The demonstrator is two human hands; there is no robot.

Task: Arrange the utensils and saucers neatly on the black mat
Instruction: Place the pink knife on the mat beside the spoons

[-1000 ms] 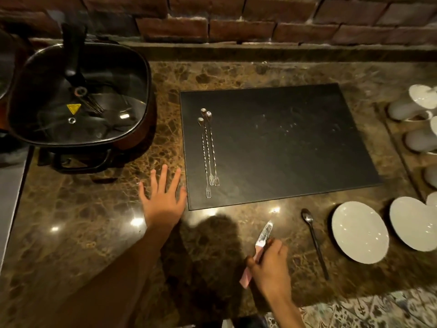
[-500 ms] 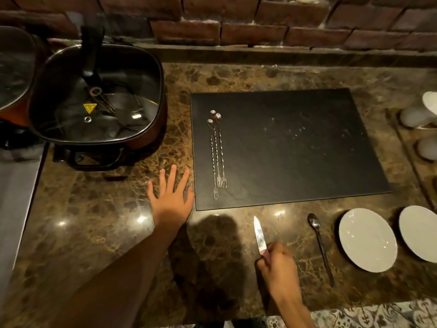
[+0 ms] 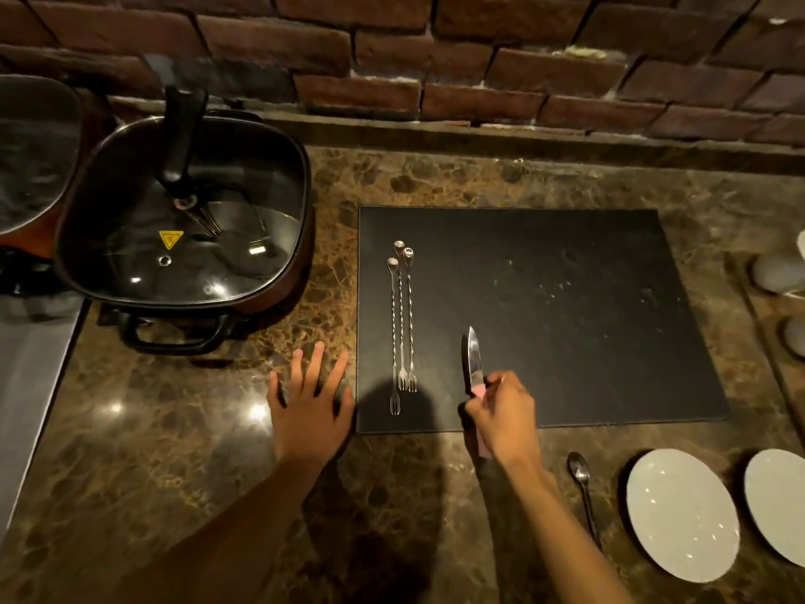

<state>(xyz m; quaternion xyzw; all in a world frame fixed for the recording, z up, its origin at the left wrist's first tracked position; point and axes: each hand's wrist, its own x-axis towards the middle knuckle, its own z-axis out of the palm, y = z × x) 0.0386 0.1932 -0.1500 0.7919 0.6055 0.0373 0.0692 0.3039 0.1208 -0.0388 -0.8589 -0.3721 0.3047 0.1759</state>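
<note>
Knife (image 3: 472, 358) w/ pink handle is in the right hand (image 3: 501, 411), fingers clamped round the handle, blade pointing away over the near part of the black mat (image 3: 566, 298), just right of the three long forks (image 3: 401, 324). Can't tell if the blade touches the mat yet. Left hand (image 3: 311, 405) lies flat on the desk (image 3: 174, 451), fingers spread, holding nothing, thumb side right at the mat's left edge.

Handling, my guess: knife is light, stiff, sharp at the front, so keep hold on the handle only & lay it flat. Forks look thin, twisted steel, light & prone to roll or slide; pinch mid-shaft. Spoon (image 3: 581, 486) sits on the desk near the mat's near edge, well right of the knife; slim, so it prob. needs a fingertip lift at the handle end. Two white saucers (image 3: 681, 514) beside it, off the mat; ceramic by the look, fragile, smooth glaze; take by the rim. Second one is cut off at the frame edge.

Containers: electric pan (image 3: 187, 220) at left has a glass lid w/ black knob; inside looks empty, though reflections make it hard to say. White cups (image 3: 779, 272) far right, lying on their sides; contents not visible.
</note>
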